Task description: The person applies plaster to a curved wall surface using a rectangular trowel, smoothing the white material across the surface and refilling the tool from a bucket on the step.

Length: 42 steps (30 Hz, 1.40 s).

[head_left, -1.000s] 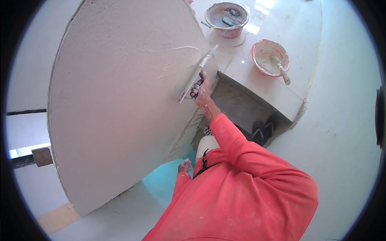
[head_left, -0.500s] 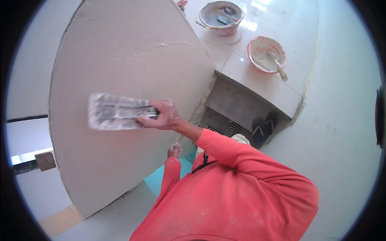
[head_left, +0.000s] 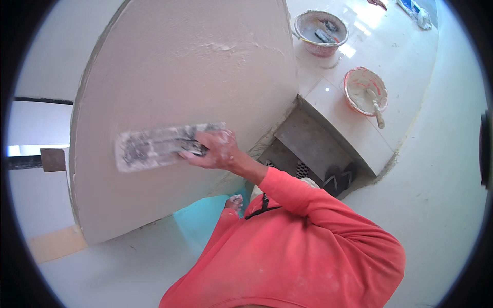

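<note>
My right hand (head_left: 218, 149) is closed round the handle of a plastering trowel (head_left: 146, 148), a long rectangular blade smeared with white and dark grey. Its blade lies against the pale plastered wall (head_left: 190, 87) and is slightly blurred. Rough ridges of plaster show higher up that surface. Close to my body, beside the wall's lower edge, my left hand (head_left: 234, 201) has curled, plaster-spotted fingers. Whatever it may hold is hidden.
Beyond the dark step (head_left: 321, 136) stand a bucket (head_left: 322, 36) with tools in it and a reddish bucket (head_left: 365, 92) holding plaster and a handled tool. Black sandals (head_left: 339, 179) rest on a lower step. A packet (head_left: 415, 14) lies at the far right.
The trowel has tilted, its handle end rising along the wall, with my right hand still gripping it. My view has shifted, so the buckets appear farther right and lower.
</note>
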### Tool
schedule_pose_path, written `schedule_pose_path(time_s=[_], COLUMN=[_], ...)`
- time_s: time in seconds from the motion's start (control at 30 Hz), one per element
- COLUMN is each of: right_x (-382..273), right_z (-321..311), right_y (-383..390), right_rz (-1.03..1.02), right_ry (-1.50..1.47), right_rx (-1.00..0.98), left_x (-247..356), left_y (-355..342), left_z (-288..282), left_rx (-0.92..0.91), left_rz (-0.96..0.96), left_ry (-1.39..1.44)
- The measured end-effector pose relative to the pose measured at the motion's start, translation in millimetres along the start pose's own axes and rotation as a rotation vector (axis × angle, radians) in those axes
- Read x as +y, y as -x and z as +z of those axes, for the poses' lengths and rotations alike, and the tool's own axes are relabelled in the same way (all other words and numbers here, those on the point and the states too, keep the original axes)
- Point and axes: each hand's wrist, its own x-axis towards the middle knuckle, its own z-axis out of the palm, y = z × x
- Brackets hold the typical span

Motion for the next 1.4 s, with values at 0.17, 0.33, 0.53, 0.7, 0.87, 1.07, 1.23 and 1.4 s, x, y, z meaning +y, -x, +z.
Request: schedule_pose_path(time_s=[0.17,0.33,0.53,0.7,0.87,1.07,1.23,1.4], right_x=[100.4,161.5,75.0,15.9,54.2,27.2,61.8,84.8], right_z=[14.5,-28.1,-10.8,-2.7,-69.6,-170.6,-112.9,-107.9], right_y=[24.7,2.9,-23.2,-9.0,-38.7,-132.9,-79.2,-48.4], right_rz=[0.590,1.086,0.589,-0.086,-0.615,-0.352,-0.562,-0.085], right_ry=[-0.776,-1.517,-0.813,-0.013,0.299,0.516,0.496,0.126], right_rx=[0.725,0.807,0.571,0.092,0.244,0.415,0.054,0.391], left_x=[22.5,-76.1,-75.1,-31.1,40.2,-11.0,-40.9,-28.7], left_y=[3.5,-1.9,-7.1,-27.7,-22.3,-3.9,-8.6,-4.3], left_z=[8.3,6.7,-4.7,-22.7,4.8,30.4,27.2,-6.7], left_rx=[0.123,0.073,-0.135,-0.093,0.160,0.023,0.037,0.091], left_rz=[0.116,-0.010,0.157,0.121,0.273,0.278,0.135,-0.008], left_ry=[0.236,0.027,-0.219,0.098,0.295,0.157,0.123,0.426])
